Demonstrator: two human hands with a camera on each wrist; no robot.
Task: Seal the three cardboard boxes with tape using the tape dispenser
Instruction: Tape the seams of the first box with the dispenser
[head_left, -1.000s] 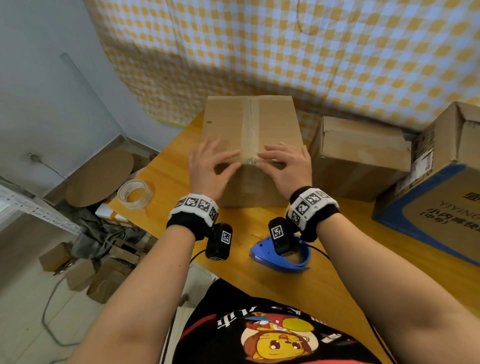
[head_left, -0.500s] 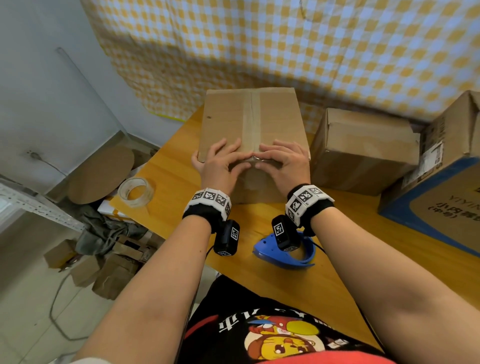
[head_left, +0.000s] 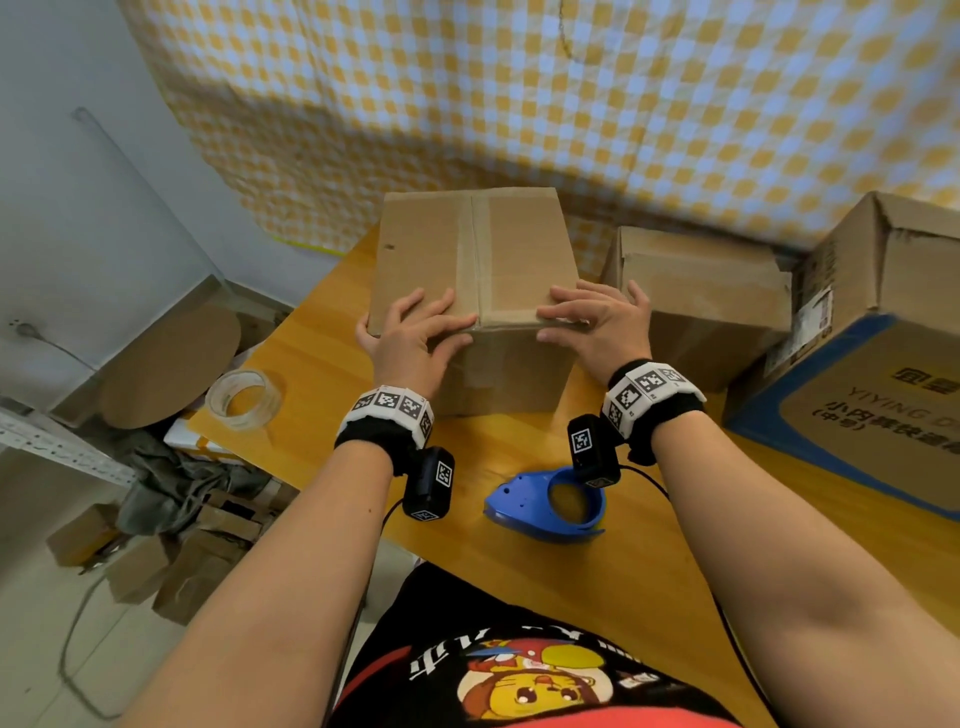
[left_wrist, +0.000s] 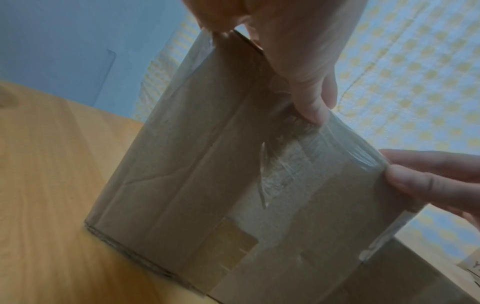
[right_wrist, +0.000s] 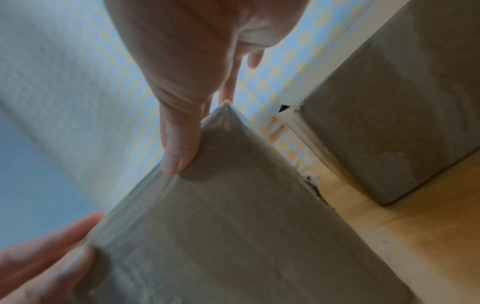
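A tall cardboard box (head_left: 514, 244) stands mid-table with a clear tape strip (head_left: 480, 260) along its top seam and down the front face. My left hand (head_left: 415, 338) lies flat on the near top edge at the left, thumb on the front face (left_wrist: 194, 164). My right hand (head_left: 597, 317) rests with straight fingers over the near right corner (right_wrist: 233, 226). Neither hand holds anything. The blue tape dispenser (head_left: 545, 501) lies on the table between my wrists. A second box (head_left: 701, 291) sits to the right, and a large blue-printed box (head_left: 883, 364) at the far right.
A spare roll of clear tape (head_left: 241, 397) sits at the left corner of the wooden table (head_left: 311, 364). A checked curtain (head_left: 571, 104) hangs close behind the boxes. Small boxes and cloth (head_left: 171, 519) clutter the floor at the left.
Both hands have slid apart from the taped centre seam to the near corners of the box top. The dispenser has not moved.
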